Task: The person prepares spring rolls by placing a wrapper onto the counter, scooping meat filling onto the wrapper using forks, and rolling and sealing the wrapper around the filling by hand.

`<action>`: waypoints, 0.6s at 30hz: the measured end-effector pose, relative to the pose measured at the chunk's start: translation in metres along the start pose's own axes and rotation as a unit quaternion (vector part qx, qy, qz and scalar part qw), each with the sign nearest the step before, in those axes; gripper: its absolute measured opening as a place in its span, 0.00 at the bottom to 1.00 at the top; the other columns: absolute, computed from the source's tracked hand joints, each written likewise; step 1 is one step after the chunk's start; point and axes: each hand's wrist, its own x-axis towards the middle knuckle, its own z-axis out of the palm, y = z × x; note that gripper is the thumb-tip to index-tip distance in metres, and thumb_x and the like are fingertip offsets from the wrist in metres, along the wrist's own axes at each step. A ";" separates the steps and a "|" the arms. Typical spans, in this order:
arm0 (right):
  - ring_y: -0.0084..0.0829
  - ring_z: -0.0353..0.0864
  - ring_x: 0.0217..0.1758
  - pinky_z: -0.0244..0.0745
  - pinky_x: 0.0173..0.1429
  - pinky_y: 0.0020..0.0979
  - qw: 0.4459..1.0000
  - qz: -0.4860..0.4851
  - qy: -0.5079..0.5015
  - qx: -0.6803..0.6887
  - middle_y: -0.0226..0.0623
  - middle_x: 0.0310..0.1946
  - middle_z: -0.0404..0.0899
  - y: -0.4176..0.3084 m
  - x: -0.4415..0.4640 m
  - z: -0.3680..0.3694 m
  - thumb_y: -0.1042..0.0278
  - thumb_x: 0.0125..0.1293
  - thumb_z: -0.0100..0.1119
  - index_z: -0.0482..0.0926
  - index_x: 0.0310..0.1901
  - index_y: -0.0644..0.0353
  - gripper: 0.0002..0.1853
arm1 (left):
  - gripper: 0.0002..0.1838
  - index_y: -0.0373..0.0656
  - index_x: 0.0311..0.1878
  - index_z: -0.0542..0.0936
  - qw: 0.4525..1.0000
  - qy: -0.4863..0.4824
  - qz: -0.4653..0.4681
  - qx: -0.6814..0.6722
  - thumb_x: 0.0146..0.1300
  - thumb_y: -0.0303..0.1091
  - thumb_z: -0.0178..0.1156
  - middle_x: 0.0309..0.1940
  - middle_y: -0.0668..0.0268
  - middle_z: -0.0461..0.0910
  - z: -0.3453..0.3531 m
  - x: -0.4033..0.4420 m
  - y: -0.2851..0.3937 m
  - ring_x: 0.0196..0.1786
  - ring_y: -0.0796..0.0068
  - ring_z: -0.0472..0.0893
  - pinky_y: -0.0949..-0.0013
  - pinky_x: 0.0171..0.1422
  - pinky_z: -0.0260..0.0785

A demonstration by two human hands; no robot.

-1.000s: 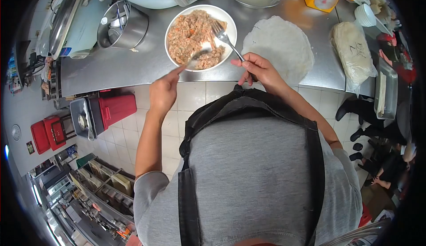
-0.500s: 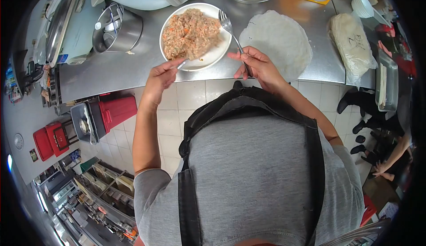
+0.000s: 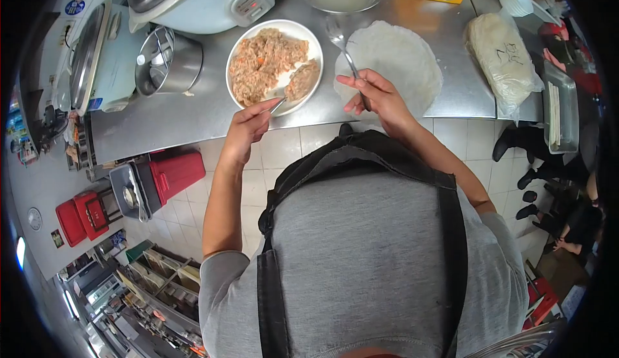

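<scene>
Steel counter [image 3: 161,122] bore a white plate [image 3: 314,49] of minced mixture [image 3: 264,61] near its edge, a flat pale sheet [image 3: 403,61] lying to the right. Your left hand [image 3: 250,126] gripped a metal utensil [image 3: 278,104], its far end meeting a clump on the plate's right side. Your right hand [image 3: 379,97] gripped a fork [image 3: 349,58], tines pointing far, off the plate.
</scene>
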 end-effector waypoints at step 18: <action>0.26 0.87 0.35 0.77 0.41 0.27 0.947 -0.163 0.275 -0.004 0.45 0.52 0.88 -0.058 -0.147 -0.165 0.60 0.82 0.51 0.77 0.50 0.56 0.10 | 0.23 0.35 0.70 0.77 0.960 -0.095 0.246 0.095 0.76 0.31 0.56 0.23 0.83 0.62 0.144 0.082 0.286 0.22 0.91 0.55 0.79 0.25 0.43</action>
